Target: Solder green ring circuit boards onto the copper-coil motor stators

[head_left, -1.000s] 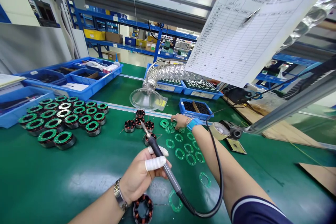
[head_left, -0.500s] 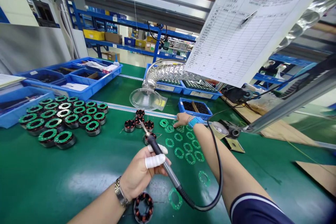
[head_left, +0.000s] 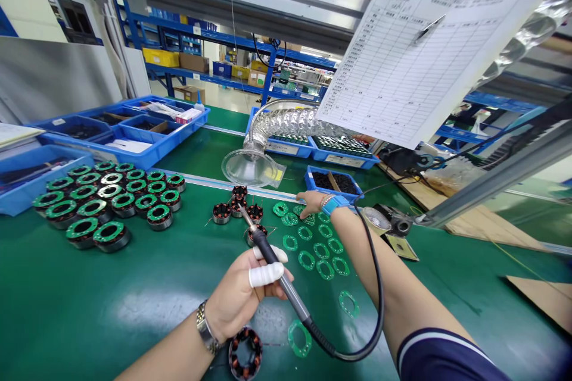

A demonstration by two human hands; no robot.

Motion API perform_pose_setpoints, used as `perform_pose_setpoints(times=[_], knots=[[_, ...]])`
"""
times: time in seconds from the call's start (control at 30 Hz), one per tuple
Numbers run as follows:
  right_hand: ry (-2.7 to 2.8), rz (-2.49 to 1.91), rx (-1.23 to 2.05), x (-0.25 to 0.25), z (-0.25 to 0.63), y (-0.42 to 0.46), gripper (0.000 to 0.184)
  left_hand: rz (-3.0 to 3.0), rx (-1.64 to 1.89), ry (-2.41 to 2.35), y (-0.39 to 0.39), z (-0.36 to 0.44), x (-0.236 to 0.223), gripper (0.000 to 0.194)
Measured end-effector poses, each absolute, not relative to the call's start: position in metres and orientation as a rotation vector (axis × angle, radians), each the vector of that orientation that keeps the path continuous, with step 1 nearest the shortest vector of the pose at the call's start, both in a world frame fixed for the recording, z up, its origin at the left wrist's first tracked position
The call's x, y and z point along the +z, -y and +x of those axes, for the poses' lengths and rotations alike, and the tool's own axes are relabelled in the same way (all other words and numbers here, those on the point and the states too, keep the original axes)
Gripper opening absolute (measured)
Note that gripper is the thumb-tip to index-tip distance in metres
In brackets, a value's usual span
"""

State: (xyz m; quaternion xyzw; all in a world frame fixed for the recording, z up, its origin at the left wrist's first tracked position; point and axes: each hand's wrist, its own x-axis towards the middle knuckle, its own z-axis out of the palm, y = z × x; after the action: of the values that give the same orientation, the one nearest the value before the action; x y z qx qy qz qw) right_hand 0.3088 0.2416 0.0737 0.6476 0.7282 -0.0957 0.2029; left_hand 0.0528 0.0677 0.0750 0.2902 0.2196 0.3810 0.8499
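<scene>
My left hand (head_left: pixel 248 280), with white finger cots and a metal watch, grips a soldering iron (head_left: pixel 282 278) whose tip points at several bare stators with copper windings (head_left: pixel 222 213). Another bare stator (head_left: pixel 245 354) lies below my left wrist. My right hand (head_left: pixel 314 203), wearing a blue band, is at the far edge of the scattered green ring-shaped circuit boards (head_left: pixel 321 250). Its fingers are apart and reach down to the boards; the fingertips are partly hard to make out. The iron's black cord loops in front of my right forearm.
Stators topped with green rings (head_left: pixel 95 209) stand in rows at left, beside blue divided bins (head_left: pixel 154 158). A clear fume hood (head_left: pixel 248 168) on a foil duct stands behind the bare stators. A small blue bin (head_left: pixel 357 195) of black parts is behind my right hand. A paper sheet (head_left: pixel 402 71) hangs above.
The view has shifted very slightly. Both hands stay nearly in place, the left still holding the soldering iron and the right still at the circuit boards.
</scene>
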Motion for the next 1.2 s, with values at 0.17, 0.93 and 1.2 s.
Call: perform_pose_setpoints(times=[0.17, 0.93, 1.2], knots=[[-2.039, 1.699, -0.294, 0.071, 0.303, -0.242, 0.032, 0.614, 0.806, -0.471, -0.068, 0.052, 0.075, 0.03], [-2.048, 1.791, -0.245, 0.069, 0.305, -0.236, 0.028, 0.609, 0.808, -0.462, -0.068, 0.053, 0.076, 0.03], [-2.048, 1.808, -0.26, 0.066, 0.31, -0.239, 0.029, 0.605, 0.806, -0.476, -0.068, 0.053, 0.076, 0.031]])
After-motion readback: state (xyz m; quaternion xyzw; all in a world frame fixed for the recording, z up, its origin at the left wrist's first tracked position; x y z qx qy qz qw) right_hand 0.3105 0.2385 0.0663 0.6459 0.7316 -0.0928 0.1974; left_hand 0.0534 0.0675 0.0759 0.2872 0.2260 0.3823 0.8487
